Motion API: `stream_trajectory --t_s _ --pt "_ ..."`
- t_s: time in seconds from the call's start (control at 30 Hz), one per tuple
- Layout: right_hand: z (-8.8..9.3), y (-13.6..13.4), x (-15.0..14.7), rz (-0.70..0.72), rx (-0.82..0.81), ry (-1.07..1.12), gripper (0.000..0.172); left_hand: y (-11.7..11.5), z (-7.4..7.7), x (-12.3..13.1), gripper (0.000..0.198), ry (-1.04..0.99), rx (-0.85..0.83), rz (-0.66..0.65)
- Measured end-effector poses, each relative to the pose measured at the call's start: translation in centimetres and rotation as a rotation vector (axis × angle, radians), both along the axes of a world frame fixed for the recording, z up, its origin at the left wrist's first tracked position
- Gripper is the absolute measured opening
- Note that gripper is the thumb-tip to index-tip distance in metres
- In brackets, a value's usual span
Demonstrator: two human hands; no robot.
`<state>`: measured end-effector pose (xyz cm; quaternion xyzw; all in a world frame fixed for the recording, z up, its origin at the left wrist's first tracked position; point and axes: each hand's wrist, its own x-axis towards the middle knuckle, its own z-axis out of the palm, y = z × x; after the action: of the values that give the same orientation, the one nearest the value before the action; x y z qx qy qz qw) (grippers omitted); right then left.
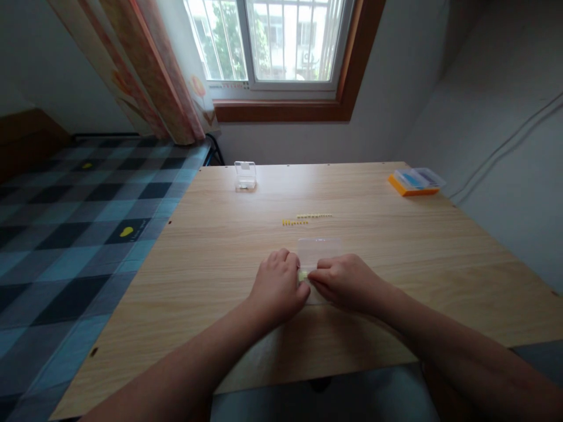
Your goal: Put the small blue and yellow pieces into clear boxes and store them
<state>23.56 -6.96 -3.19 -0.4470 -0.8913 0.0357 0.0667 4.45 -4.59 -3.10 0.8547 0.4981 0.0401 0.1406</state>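
Note:
My left hand (278,285) and my right hand (347,280) meet over the middle of a wooden table (211,275). Both are closed, fingertips pinching a small pale yellow piece (302,275) between them. Just beyond the fingers lies a flat clear plastic tray or lid (319,251), which my right hand partly covers. Two short strips of small yellow pieces (307,219) lie further back on the table.
A small clear box (245,174) stands at the table's far edge. An orange and clear case (415,180) sits at the far right corner. A bed with a checked blue cover (65,234) runs along the left. A window and a curtain are behind.

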Motion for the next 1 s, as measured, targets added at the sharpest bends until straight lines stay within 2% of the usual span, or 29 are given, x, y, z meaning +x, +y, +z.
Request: stream_trajectory --t_s 1.0 --pt "-0.07 -0.25 -0.40 -0.029 0.016 -0.009 0.021 -0.07 0.15 0.04 0.020 0.009 -0.028 0.009"
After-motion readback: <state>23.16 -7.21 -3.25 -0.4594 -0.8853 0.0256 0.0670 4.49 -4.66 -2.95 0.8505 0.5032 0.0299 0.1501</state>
